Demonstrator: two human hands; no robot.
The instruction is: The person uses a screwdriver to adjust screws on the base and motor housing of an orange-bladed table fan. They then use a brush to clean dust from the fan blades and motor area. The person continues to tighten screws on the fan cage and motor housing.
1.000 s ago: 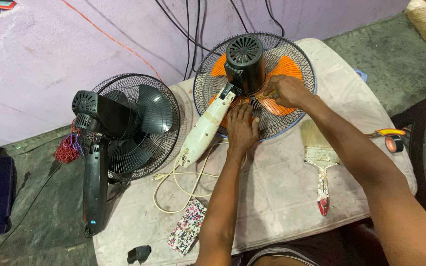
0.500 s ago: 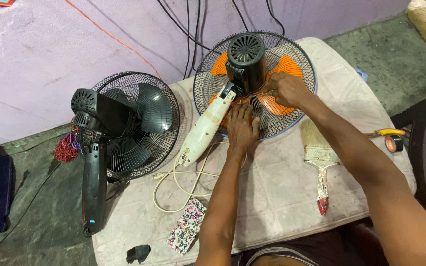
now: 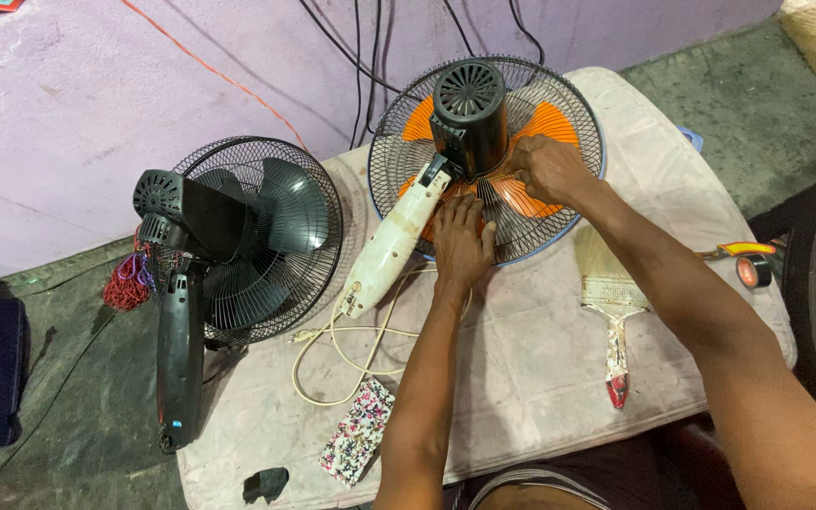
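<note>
A fan with orange blades (image 3: 550, 118), a black wire grille and a black motor housing (image 3: 469, 109) lies face down on a pale cloth-covered table (image 3: 540, 378). Its white stem (image 3: 391, 246) points toward the lower left. My left hand (image 3: 462, 246) rests palm down on the grille just below the motor, fingers spread. My right hand (image 3: 548, 168) presses its fingertips on the grille right of the motor housing. Whether it pinches something small I cannot tell.
A second, all-black fan (image 3: 238, 236) lies at the left, with red wires (image 3: 127, 283) beside it. A paintbrush (image 3: 608, 302) lies at the right, a cream cord (image 3: 351, 340) and a floral pouch (image 3: 356, 439) near the front. Tape roll (image 3: 753, 271) at the right edge.
Both hands stay on the orange fan's grille with only small finger shifts. The fans have not moved.
</note>
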